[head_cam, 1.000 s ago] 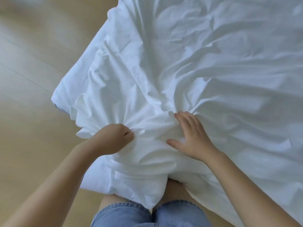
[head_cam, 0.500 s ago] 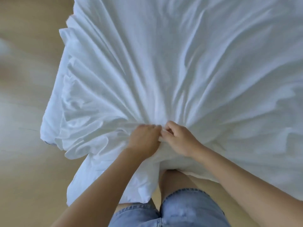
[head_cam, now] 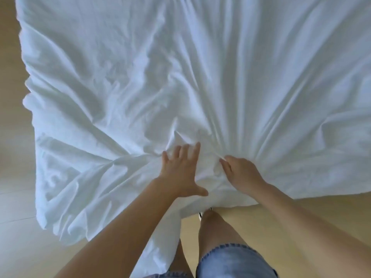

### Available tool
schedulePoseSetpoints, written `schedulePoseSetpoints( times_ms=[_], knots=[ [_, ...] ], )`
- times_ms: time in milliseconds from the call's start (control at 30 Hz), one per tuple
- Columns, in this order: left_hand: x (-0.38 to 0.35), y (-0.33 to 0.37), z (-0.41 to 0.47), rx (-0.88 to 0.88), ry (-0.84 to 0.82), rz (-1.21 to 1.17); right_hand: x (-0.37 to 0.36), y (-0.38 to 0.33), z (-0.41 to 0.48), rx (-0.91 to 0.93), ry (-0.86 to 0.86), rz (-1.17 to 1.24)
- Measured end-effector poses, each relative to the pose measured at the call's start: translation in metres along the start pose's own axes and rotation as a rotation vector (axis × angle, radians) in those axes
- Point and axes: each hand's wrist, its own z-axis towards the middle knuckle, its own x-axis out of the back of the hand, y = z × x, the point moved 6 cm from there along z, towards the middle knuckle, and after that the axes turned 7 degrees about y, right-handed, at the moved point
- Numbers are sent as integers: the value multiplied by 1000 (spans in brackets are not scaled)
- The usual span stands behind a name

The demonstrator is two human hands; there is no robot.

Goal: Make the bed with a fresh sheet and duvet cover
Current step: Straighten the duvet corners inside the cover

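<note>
So on the far left there's a strip of pale wood floor (head_cam: 12, 177), and the rumpled left edge of the white fabric (head_cam: 180, 67) hangs down over it, bunched into loose folds near the lower corner. Honestly can't tell if it's the sheet or the duvet cover, it's just one big white spread filling most of the view, with creases fanning out from a gathered spot near the bottom middle. Whatever is underneath it is fully hidden. The left hand (head_cam: 180, 173) lies flat on the fabric just left of that gathered spot, its fingers (head_cam: 195, 151) straight and spread wide, thumb stuck out to the side, holding nothing, just resting on the cloth. Right beside it, close but not touching, the right hand (head_cam: 241, 173) has its fingers curled into a bunch of the fabric, pinching a fold so the creases pull tight toward it. Below the hands the near edge of the fabric drapes down in front of the person's bare leg (head_cam: 216, 227) and denim shorts (head_cam: 230, 261), with a bit of shoe (head_cam: 200, 214) peeking out under the hem. Off to the right the fabric lies smoother, and more floor shows below its edge.
</note>
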Motion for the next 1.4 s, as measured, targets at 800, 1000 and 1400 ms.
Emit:
schedulePoseSetpoints(
  times_ms=[800,1000,1400],
  knots=[
    [-50,186,91,-214,-150,217,31,172,-79,-385,67,244],
    [-35,194,97,-332,-258,307,67,232,-86,-572,354,181],
    [5,362,148,-521,109,-64,130,385,-82,-593,536,-265]
  ],
)
